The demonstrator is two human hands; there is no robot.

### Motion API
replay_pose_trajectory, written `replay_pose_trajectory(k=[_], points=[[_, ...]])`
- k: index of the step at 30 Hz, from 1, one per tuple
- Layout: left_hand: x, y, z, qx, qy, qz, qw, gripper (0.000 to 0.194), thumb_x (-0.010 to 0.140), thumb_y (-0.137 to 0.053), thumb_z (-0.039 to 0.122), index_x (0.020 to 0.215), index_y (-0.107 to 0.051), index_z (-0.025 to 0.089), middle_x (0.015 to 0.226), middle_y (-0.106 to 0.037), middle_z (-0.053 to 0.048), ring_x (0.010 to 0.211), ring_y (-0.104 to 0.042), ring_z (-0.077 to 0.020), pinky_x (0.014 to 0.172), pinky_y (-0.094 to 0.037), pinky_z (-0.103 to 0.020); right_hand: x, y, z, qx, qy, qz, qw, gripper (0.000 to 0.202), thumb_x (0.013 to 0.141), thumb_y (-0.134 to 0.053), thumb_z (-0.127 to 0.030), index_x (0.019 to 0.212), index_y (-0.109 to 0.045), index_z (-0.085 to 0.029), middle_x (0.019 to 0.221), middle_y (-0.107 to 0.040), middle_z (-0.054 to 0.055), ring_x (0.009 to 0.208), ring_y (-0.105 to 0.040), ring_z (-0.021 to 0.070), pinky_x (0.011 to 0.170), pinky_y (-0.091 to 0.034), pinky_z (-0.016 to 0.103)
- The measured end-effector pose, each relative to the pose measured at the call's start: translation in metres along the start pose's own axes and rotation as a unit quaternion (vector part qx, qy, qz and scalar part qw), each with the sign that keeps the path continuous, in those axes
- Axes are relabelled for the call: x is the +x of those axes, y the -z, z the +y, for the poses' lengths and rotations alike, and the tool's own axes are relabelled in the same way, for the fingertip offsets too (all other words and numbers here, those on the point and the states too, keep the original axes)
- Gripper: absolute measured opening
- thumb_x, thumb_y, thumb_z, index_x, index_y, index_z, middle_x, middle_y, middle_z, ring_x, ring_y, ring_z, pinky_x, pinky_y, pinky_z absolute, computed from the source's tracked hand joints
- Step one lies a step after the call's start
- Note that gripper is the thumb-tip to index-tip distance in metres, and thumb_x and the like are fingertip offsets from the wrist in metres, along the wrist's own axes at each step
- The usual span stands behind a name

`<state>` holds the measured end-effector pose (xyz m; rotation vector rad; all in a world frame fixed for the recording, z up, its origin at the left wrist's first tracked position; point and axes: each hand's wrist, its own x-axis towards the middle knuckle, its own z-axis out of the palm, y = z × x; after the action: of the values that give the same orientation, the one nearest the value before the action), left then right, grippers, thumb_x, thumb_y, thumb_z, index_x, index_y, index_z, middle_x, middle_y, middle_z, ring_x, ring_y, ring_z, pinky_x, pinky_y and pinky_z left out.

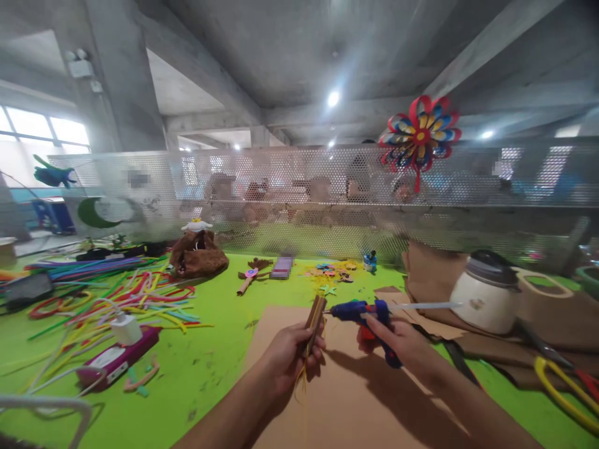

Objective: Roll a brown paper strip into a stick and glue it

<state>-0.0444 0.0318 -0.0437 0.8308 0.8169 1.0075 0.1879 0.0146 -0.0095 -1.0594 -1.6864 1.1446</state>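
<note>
In my left hand (292, 352) is a brown strip (317, 312), rolled or folded lengthwise, with thin yellow strands (302, 380) trailing below my fingers. My right hand (405, 343) grips a blue hot glue gun (358, 310) with a red trigger. A clear glue stick (421, 305) juts from the gun's back end. The nozzle points left and is at or very near the strip's right edge; contact is hard to tell. Beneath both hands lies a brown sheet (276, 324) on the green table (206, 386).
Colourful pipe cleaners (154, 299) and a purple power strip (119, 355) lie left. Behind are a brown pouch (199, 252), a brown branch-shaped craft piece (250, 277) and small cut-outs (330, 271). Right stand a white jar (486, 293) and yellow-handled scissors (561, 386). A perforated screen (290, 187) closes the back.
</note>
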Motion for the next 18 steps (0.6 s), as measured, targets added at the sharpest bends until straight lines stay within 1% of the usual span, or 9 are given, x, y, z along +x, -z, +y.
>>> replay_pose_trajectory(k=[3, 6, 13, 18], points=[[-0.003, -0.004, 0.000, 0.017, -0.006, -0.011, 1.000, 0.019, 0.084, -0.050, 0.015, 0.096, -0.061, 0.006, 0.068, -0.062, -0.008, 0.049, -0.054, -0.0093, 0.043, -0.033, -0.017, -0.002, -0.002, -0.001, -0.080, 0.012, -0.009, 0.997, 0.054, 0.089, -0.042, -0.061, 0.072, -0.065, -0.016, 0.072, -0.067, 0.007, 0.071, -0.062, 0.0187, 0.070, -0.047, 0.029], [-0.006, -0.008, 0.000, 0.023, -0.011, -0.013, 1.000, 0.019, 0.084, -0.051, 0.016, 0.096, -0.063, 0.007, 0.069, -0.063, -0.008, 0.050, -0.054, -0.0094, 0.044, -0.033, -0.017, -0.003, 0.001, -0.001, -0.132, 0.023, 0.004, 0.991, 0.052, 0.090, -0.039, -0.059, 0.073, -0.065, -0.017, 0.073, -0.067, 0.007, 0.072, -0.061, 0.0191, 0.068, -0.046, 0.029], [-0.008, -0.010, -0.002, 0.025, -0.030, -0.018, 0.999, 0.017, 0.082, -0.055, 0.017, 0.093, -0.064, 0.007, 0.068, -0.061, -0.006, 0.044, -0.048, -0.0063, 0.042, -0.031, -0.017, 0.001, 0.005, 0.011, -0.165, 0.024, 0.059, 0.984, 0.053, 0.089, -0.038, -0.061, 0.073, -0.064, -0.017, 0.069, -0.064, 0.007, 0.069, -0.059, 0.0204, 0.067, -0.044, 0.032], [-0.008, -0.011, -0.002, 0.033, -0.031, -0.024, 0.999, 0.015, 0.082, -0.057, 0.017, 0.090, -0.065, 0.007, 0.068, -0.059, -0.005, 0.046, -0.049, -0.0062, 0.044, -0.032, -0.017, 0.004, 0.011, 0.014, -0.174, 0.031, 0.060, 0.982, 0.053, 0.091, -0.036, -0.060, 0.073, -0.064, -0.018, 0.069, -0.064, 0.006, 0.071, -0.059, 0.0198, 0.066, -0.043, 0.030]])
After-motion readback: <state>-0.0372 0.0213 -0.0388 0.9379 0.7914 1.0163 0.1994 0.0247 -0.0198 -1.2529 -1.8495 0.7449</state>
